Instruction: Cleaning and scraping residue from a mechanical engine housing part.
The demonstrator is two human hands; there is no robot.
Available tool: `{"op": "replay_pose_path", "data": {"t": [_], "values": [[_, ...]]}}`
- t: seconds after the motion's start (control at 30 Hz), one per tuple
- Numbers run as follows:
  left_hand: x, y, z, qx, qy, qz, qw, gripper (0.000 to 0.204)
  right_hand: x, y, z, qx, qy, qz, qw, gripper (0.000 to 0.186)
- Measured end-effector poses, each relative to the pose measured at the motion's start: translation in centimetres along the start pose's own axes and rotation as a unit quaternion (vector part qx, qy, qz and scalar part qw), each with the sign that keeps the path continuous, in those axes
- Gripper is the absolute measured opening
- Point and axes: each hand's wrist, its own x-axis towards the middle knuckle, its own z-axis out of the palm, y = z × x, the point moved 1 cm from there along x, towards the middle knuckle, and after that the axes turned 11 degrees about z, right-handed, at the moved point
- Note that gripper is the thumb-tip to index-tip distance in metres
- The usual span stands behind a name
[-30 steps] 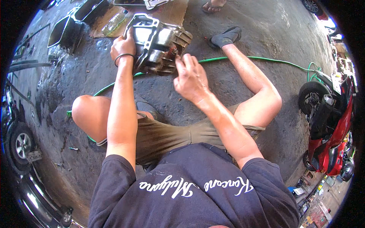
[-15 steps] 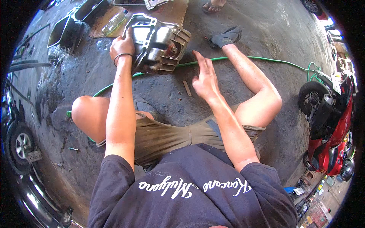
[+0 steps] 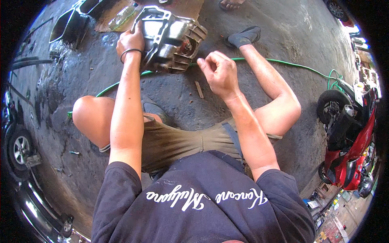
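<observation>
My left hand (image 3: 130,43) grips a metal oil pan (image 3: 170,42) by its flanged rim, holding it tilted above the floor. The pan is shiny inside, with a bolt-holed flange and ribbed fins at its right end; a reddish-brown patch shows among the fins. Just right of the pan, apart from it, my right hand (image 3: 222,75) is closed, fingers curled in and thumb against them. Nothing shows in it. Below, a small flat strip (image 3: 199,89) lies on the floor.
A green hose (image 3: 283,63) crosses the floor behind the pan. At the upper left are dark open metal housings (image 3: 65,26) and a clear plastic bottle (image 3: 122,18) on cardboard. A red motorcycle (image 3: 350,158) stands right, a car wheel (image 3: 21,149) left. Someone's foot (image 3: 231,4) shows at the top.
My right hand has gone from outstretched fingers to curled ones and shifted slightly right. The oil pan, still in my left hand, has moved a little up and to the right.
</observation>
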Motion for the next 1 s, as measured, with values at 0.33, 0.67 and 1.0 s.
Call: {"op": "replay_pose_path", "data": {"t": [0.33,0.67,1.0], "values": [[-0.7,1.2,0.2,0.000,-0.011,0.028,1.000,0.069,2.5,-0.7,1.3,-0.154,0.134,-0.185,0.961,0.030],[-1.7,2.5,-0.9,-0.001,0.010,0.019,1.000,0.063,4.9,-2.8,0.0,-0.261,0.010,-0.179,0.949,0.019],[-2.0,2.6,-0.4,0.004,0.038,0.028,0.999,0.061,5.8,-2.3,-0.4,-0.224,-0.051,-0.009,0.973,0.027]]}}
